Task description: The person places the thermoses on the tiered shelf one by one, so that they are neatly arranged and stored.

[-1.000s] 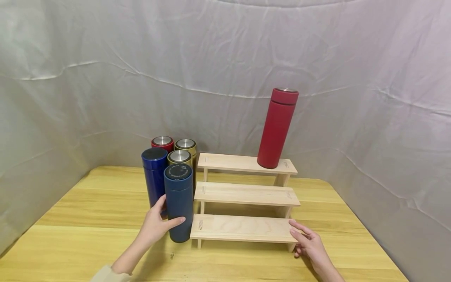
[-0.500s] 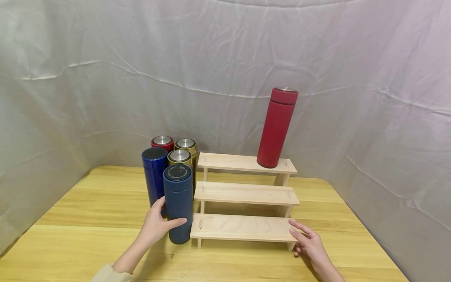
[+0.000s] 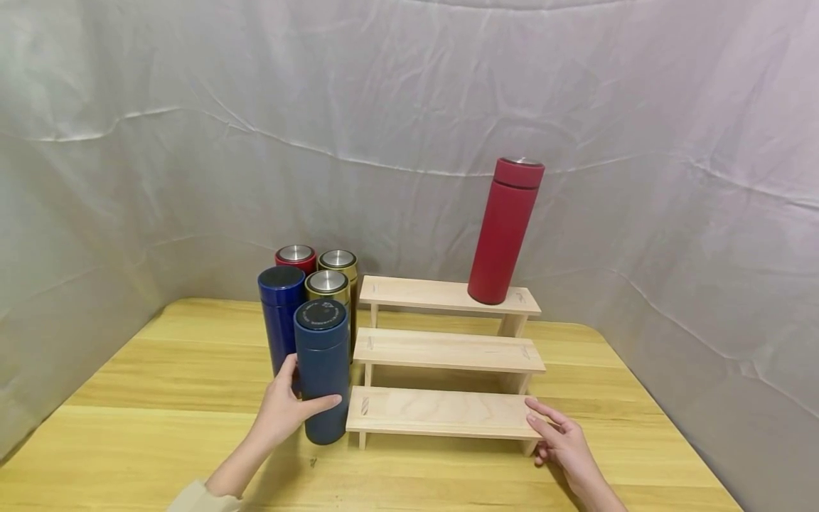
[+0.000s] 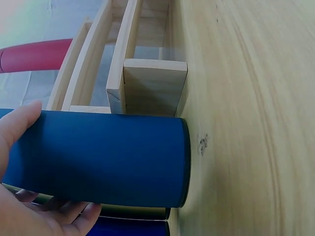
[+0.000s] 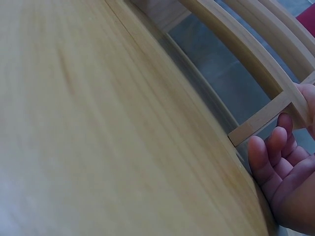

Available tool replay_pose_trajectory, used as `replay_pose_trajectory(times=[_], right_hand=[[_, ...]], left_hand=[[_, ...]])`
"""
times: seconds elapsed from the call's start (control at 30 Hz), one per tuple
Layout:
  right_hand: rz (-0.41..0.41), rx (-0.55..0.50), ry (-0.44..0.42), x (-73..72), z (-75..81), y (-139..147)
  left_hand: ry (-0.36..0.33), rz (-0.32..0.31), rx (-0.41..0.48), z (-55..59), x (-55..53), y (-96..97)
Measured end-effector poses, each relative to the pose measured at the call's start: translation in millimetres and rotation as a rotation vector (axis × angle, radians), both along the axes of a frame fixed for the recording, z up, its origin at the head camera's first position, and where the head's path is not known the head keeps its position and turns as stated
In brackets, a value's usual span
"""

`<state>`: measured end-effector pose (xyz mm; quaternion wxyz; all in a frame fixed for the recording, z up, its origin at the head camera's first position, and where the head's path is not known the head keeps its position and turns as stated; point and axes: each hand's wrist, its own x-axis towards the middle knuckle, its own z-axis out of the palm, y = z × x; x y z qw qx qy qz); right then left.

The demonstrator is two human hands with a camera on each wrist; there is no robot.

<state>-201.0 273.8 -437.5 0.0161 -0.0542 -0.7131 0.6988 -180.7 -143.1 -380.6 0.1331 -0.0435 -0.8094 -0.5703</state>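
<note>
My left hand (image 3: 281,405) grips a matte slate-blue thermos flask (image 3: 323,380) low on its body, thumb across the front and fingers behind. The flask stands upright beside the left end of a three-step wooden display stand (image 3: 441,414). In the left wrist view the flask (image 4: 113,157) lies across the picture, its base close to the tabletop. My right hand (image 3: 563,448) holds the right end of the lowest step. In the right wrist view the fingers of that hand (image 5: 288,167) curl beneath the step's end, near its leg.
Behind the held flask stand a glossy blue flask (image 3: 281,320), two gold flasks (image 3: 328,284) (image 3: 339,260) and a red flask (image 3: 296,257), close together. A tall red flask (image 3: 505,235) is on the top step. Grey cloth (image 3: 409,107) hangs behind the wooden table (image 3: 160,384).
The slate-blue flask has shifted slightly to the left and toward me, with my left hand on it. My right hand and the stand look unchanged.
</note>
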Motion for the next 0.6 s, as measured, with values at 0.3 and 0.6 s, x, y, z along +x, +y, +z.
replay_pose_trajectory(times=[0.3, 0.6], right_hand=[[-0.004, 0.004, 0.004, -1.5, -1.1, 1.2], [-0.002, 0.005, 0.008, -0.9, -0.7, 0.6]], left_hand=[[0.073, 0.001, 0.009, -2.0, -1.4, 1.4], [0.143, 0.012, 0.007, -3.7, -3.2, 5.6]])
